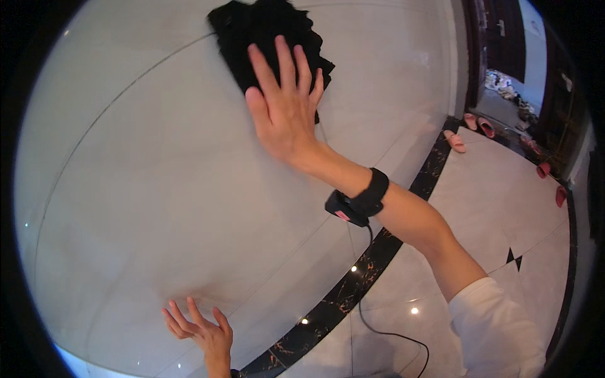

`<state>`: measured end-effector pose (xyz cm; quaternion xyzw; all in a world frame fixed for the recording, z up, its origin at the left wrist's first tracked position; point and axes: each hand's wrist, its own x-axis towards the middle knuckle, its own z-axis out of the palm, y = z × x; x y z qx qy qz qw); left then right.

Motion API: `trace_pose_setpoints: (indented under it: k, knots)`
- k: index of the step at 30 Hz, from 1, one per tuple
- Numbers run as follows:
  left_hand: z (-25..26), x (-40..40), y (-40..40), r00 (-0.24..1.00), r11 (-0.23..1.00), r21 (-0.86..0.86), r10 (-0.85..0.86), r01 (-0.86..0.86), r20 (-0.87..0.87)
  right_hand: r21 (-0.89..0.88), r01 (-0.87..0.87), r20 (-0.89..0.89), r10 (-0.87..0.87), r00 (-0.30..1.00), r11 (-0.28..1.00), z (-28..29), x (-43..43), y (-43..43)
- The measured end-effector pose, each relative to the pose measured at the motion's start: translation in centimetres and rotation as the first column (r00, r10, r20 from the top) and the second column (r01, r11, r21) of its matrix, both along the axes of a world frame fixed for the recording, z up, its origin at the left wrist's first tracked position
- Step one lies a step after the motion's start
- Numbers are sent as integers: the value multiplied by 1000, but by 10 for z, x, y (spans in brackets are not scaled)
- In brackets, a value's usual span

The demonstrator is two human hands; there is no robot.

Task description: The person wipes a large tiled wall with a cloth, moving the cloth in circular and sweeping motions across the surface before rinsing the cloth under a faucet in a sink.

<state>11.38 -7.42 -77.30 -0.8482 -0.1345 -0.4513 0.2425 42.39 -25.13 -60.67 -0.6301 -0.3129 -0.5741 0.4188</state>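
Note:
My right hand (288,104) lies flat with fingers spread on a bunched black cloth (274,23), pressing it against the glossy white tiled wall (198,189). The cloth spreads past my fingertips, and its lower part is hidden under the palm. My left hand (201,328) is low at the left, in front of the same wall. Its fingers are apart and slightly bent, and nothing is in it. Whether its fingertips touch the tiles, I cannot tell.
A black strap with a small device (350,208) circles my right forearm, and its cable (392,333) hangs towards the tiled floor (491,198). Dark marble skirting (331,304) edges the wall. Pink slippers (455,141) and red ones (543,170) lie near a doorway (501,94) at the right.

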Motion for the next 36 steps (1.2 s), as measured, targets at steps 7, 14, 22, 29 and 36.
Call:
trace_pose_setpoints:
  k: [7, 14, 22, 29, 36]
  knots:
    - [42, 50, -39, 996, 992, -85, -91, 90, -18, 272, 236, -435, -100, 895, 933, -71, 68, -28]
    - [33, 74, -29, 999, 999, -13, -40, 40, -15, -28, 79, -666, -78, 742, 996, -312, 5, -20]
    - [44, 61, -35, 995, 997, 69, 53, -47, -85, -198, 64, 89, -47, 995, 978, 7, -10, -14]
    - [101, 71, -65, 986, 982, -123, -150, 141, -70, 320, 339, -592, -92, 801, 885, -8, 89, -38]
    - [248, 154, -138, 963, 967, -151, -228, 207, -141, -294, 296, -910, -361, 204, 909, -223, 44, -17]
